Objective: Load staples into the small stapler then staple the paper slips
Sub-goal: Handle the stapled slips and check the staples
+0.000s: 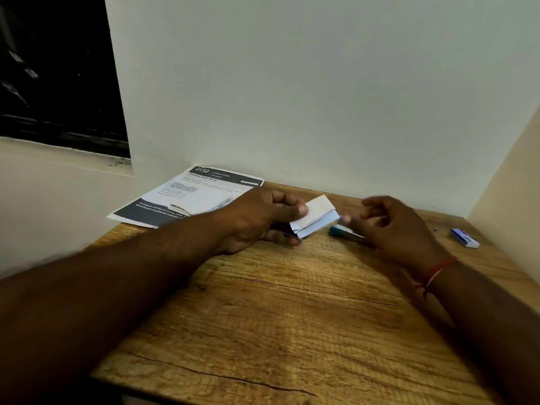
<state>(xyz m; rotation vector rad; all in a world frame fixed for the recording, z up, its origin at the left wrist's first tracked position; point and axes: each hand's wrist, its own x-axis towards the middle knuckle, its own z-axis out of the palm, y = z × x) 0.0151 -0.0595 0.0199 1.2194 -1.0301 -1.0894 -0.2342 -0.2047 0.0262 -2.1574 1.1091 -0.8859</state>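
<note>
My left hand (257, 220) grips a small stack of white paper slips (317, 216) just above the wooden table (277, 317), thumb on top of the stack. My right hand (391, 226) hovers to the right of the slips with loosely curled fingers, blurred, holding nothing that I can see. The small teal stapler (340, 231) lies on the table under the right hand's fingers, partly hidden by them. A small blue and white staple box (465, 237) lies at the table's right edge.
A printed sheet with a dark header (190, 197) lies at the table's back left corner, overhanging the edge. Walls close the table at the back and right. A dark window (58, 77) is at upper left.
</note>
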